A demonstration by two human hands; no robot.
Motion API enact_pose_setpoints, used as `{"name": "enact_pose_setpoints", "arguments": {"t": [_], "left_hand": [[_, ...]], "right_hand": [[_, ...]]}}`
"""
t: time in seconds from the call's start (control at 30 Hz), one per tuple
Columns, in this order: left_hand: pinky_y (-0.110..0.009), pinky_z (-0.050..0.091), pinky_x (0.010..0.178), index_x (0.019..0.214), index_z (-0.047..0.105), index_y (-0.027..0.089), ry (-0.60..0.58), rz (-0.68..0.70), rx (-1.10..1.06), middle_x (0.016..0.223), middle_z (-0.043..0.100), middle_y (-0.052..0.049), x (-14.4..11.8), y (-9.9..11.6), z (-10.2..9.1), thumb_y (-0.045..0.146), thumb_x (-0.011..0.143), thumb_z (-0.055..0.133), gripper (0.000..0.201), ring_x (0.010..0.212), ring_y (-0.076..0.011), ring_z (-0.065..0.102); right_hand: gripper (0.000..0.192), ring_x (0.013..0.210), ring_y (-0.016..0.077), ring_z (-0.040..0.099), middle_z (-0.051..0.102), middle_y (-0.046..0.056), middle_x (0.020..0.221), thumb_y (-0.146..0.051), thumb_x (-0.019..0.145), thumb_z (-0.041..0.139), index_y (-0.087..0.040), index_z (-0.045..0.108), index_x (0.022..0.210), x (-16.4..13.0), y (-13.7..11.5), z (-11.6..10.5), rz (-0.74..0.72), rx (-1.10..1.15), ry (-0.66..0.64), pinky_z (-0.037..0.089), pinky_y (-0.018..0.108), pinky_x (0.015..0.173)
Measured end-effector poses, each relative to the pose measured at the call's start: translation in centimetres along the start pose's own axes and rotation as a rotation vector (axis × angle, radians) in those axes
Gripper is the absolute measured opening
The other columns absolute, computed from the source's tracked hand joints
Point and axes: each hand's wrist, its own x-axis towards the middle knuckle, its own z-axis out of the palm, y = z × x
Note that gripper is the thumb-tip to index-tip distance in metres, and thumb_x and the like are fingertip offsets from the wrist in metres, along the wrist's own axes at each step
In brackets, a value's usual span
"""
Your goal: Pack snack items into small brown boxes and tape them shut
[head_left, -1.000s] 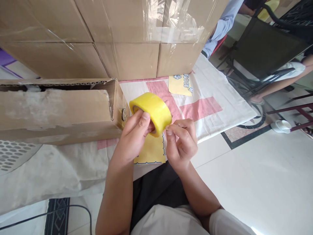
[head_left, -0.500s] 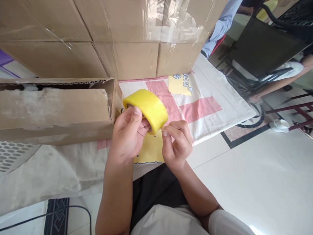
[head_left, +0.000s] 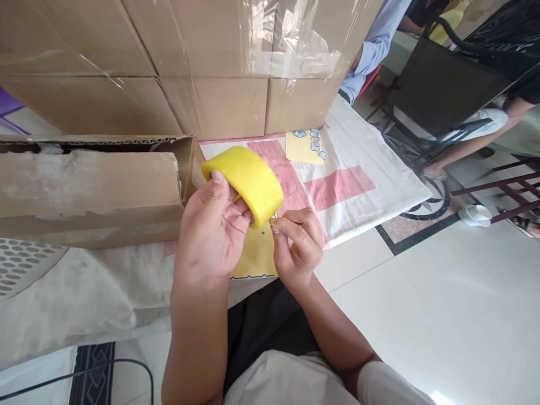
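One roll of yellow tape, held up in front of the person, just off the open end of the long cardboard box. The left hand grips it, thumb on the outer face, fingers curled through the core. The right hand sits just right of the roll, thumb and forefinger pinched together at its lower edge. Under the roll, one yellow card on the cloth; a second yellow card lies beyond it. Behind the roll: stacked wrapped cartons.

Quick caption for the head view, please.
Left hand holds yellow tape roll; right hand pinches at its edge.
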Motion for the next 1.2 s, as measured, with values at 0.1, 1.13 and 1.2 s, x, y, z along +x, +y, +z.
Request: {"name": "enact_pose_setpoints", "arguments": {"t": [0.1, 1.13, 1.2], "left_hand": [[-0.033, 0.059, 0.087, 0.085, 0.07, 0.017, 0.005, 0.024, -0.039, 0.084, 0.068, -0.004, -0.4, 0.3, 0.5, 0.031, 0.1, 0.057, 0.024, 0.072, -0.0138, 0.063], [-0.022, 0.051, 0.11, 0.111, 0.069, 0.023, -0.092, -0.01, 0.039, 0.139, 0.065, 0.009, -6.7, 3.4, 2.3, 0.024, 0.108, 0.023, 0.046, 0.14, -0.0115, 0.052], [-0.023, 0.051, 0.11, 0.109, 0.07, 0.025, -0.07, -0.038, 0.083, 0.135, 0.066, 0.01, -6.8, 3.5, 2.4, 0.026, 0.109, 0.019, 0.051, 0.142, -0.0121, 0.051]], "right_hand": [[0.021, 0.07, 0.0137, 0.057, 0.061, 0.001, 0.082, -0.007, 0.092, 0.063, -0.025, 0.069, 0.101, -0.4, 0.2, 0.0, -0.02, -0.009, 0.026, 0.048, 0.03, 0.059], [0.029, 0.1, 0.0251, 0.068, 0.064, 0.012, 0.116, -0.04, 0.095, 0.057, -0.026, 0.051, 0.12, -0.9, -0.9, -0.7, -0.135, 0.059, -0.028, 0.06, 0.045, 0.076], [0.041, 0.113, 0.0274, 0.066, 0.063, 0.014, 0.126, -0.046, 0.097, 0.055, -0.028, 0.042, 0.132, -0.8, -0.7, -0.8, -0.094, 0.07, -0.088, 0.061, 0.047, 0.084]]}}
